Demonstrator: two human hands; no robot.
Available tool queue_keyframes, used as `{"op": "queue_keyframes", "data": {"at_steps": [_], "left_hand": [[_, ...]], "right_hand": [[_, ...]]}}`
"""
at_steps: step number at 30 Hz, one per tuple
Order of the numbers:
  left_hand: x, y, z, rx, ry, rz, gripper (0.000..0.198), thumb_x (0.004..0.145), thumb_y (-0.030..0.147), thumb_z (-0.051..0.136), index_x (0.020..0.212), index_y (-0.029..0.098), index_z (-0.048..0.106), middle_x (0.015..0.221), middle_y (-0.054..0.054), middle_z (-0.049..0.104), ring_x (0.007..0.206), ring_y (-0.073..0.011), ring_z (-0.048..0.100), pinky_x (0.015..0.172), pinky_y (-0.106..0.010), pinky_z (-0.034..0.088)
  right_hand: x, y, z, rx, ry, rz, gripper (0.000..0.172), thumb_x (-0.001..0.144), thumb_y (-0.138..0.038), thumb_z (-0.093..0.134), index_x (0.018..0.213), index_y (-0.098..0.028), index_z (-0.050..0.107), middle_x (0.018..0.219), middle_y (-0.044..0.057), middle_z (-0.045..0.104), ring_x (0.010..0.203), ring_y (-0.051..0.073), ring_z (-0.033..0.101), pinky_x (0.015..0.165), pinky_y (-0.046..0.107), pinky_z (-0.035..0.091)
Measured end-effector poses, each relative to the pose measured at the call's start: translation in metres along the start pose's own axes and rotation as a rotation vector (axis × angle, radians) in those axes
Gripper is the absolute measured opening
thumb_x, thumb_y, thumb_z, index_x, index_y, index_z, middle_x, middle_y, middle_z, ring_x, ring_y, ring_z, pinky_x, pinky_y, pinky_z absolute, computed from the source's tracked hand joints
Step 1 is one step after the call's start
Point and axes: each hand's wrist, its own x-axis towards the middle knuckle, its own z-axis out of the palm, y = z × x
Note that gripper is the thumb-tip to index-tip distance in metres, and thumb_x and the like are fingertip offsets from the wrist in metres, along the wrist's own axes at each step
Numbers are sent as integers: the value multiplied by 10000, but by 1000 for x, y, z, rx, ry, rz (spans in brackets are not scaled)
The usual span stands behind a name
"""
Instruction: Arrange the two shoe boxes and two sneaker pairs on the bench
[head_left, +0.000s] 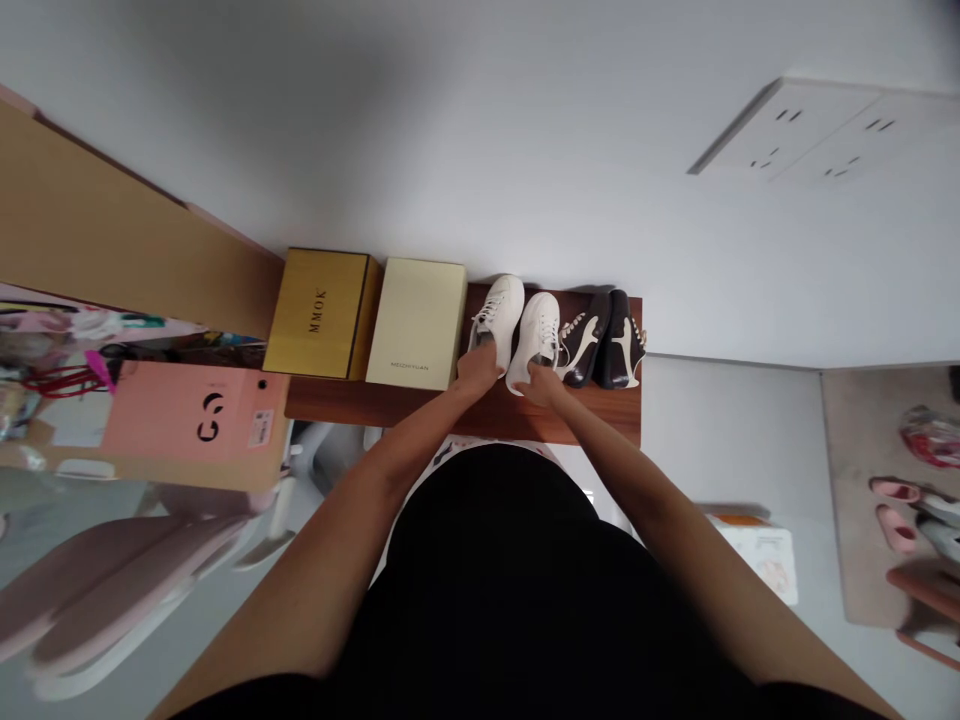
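Being gripped at the heels, white sneakers (534, 335) are held by the closed left hand (478, 368) and right hand (538, 384) near the far edge of the wooden desk (360, 405), beside a cream shoebox (416, 325).

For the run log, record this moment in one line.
Left hand: white sneaker | Right hand: other white sneaker | Beside: dark shoes

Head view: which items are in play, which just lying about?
In play: left hand and right hand, both on white lace-up sneakers.

Lying about: dark brown-and-white shoes, gold MMOK box, cream shoebox, pink carton, wall sockets.
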Motion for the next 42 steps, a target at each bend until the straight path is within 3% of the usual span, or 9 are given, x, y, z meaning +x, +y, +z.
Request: {"op": "queue_keyframes", "data": {"at_steps": [6, 14, 24, 33, 38, 42], "left_hand": [[-5, 16, 1, 138, -32, 37, 413, 1003, 352, 565, 1320, 88, 560, 1179, -246, 715, 1210, -342, 682, 1006, -403, 509], [3, 29, 13, 106, -35, 9, 367, 1000, 171, 468, 1333, 58, 577, 1164, -253, 718, 1194, -351, 688, 1007, -407, 518], [10, 19, 18, 132, -13, -7, 409, 1002, 106, 387, 1362, 42, 570, 1136, -245, 725, 1200, -348, 684, 1027, -418, 515], [17, 26, 22, 116, -40, -39, 370, 1020, 134, 392, 1321, 72, 598, 1158, -217, 730, 1187, -314, 691, 1010, -387, 529], [6, 26, 21, 106, -17, -55, 385, 1042, 184, 329, 1346, 112, 554, 1163, -192, 715, 1132, -294, 703, 964, -378, 547], [-2, 29, 16, 93, 113, 31, 380, 1035, 210, 394, 1389, 126, 505, 1341, -199, 621, 1173, -279, 671, 990, -363, 527]], "right_hand": [[6, -16, -8, -95, -23, 34, 354, 962, -395, 594, 1202, -138, 638, 1192, 183, 726, 1159, 321, 680, 924, 344, 516], [17, -28, -13, -105, -56, 63, 310, 979, -298, 556, 1229, -144, 655, 1221, 187, 725, 1151, 300, 693, 930, 340, 533], [19, -31, -1, -109, -59, 44, 343, 972, -212, 525, 1278, -138, 661, 1259, 218, 702, 1149, 322, 695, 957, 377, 536], [17, -46, -4, -84, -38, 53, 300, 1017, -209, 466, 1239, -137, 656, 1222, 202, 709, 1084, 278, 702, 906, 326, 526], [3, -46, 0, -132, 93, 34, 322, 1012, -150, 426, 1285, -91, 584, 1300, 227, 639, 1180, 288, 608, 991, 374, 479], [-22, -12, -7, -23, 269, -30, 391, 995, -308, 509, 1331, -120, 574, 1336, 215, 602, 1227, 323, 536, 1051, 421, 428]]}}
